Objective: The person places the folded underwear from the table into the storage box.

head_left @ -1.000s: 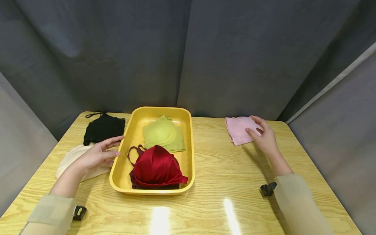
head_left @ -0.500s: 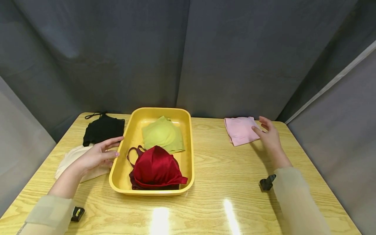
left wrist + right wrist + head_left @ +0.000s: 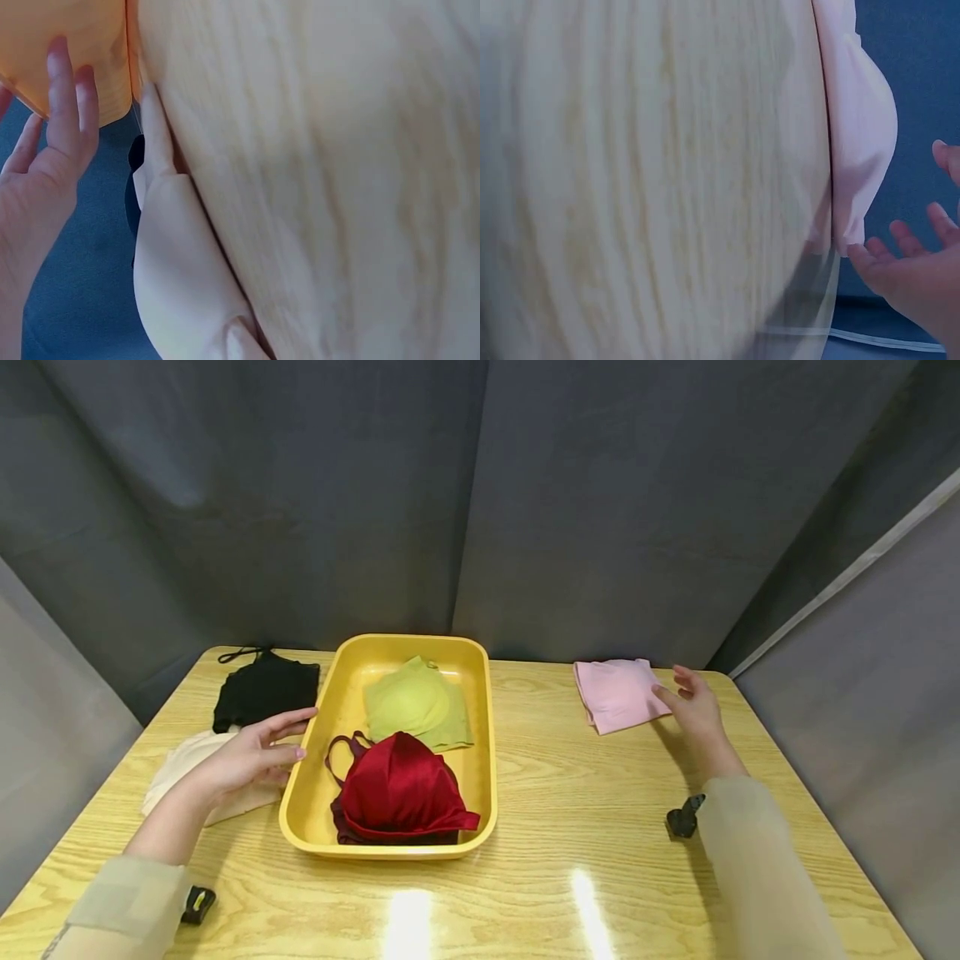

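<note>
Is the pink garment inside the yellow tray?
No, the pink garment lies on the table, to the right of the yellow tray.

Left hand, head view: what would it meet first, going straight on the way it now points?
The left hand would most likely meet the left side of the yellow tray; the two look nearly or just touching, though depth leaves actual contact unclear.

Beside the left hand (image 3: 251,758), the tray (image 3: 382,850) is made of smooth plastic; inside it, glossy, satin-like cloth is seen on the red garment (image 3: 401,785), matt cloth on the lime garment (image 3: 412,702). Matt cloth is also seen on the black garment (image 3: 266,689) near that hand. By the right hand (image 3: 699,717), the pink garment (image 3: 617,695) is made of smooth, matt cloth. Between the hands, the desk (image 3: 570,802) is finished in glossy, grained wood.
</note>
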The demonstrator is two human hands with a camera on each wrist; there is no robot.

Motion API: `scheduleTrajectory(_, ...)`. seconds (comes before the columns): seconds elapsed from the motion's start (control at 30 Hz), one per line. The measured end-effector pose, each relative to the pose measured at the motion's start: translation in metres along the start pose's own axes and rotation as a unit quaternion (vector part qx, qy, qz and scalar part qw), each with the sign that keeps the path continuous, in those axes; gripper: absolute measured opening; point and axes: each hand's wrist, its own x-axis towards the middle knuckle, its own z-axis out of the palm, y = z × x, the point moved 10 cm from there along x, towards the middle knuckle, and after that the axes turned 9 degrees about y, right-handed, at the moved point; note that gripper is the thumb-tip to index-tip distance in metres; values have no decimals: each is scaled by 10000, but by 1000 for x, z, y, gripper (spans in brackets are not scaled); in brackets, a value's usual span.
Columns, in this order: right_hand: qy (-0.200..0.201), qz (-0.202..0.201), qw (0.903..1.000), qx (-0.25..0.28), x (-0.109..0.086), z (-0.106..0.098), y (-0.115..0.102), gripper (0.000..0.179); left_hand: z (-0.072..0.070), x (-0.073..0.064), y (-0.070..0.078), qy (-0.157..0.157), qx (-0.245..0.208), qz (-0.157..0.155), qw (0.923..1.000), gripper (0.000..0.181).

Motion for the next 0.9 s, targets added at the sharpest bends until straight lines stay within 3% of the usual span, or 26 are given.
scheduleTrajectory(0.5,165,1163,9931,-13,15,10,35,85,0,1,1,-2,146,70,9999,68)
scheduleTrajectory(0.9,-277,992,9934,-512,18,24,29,99,0,1,3,5,307,15,9995,67)
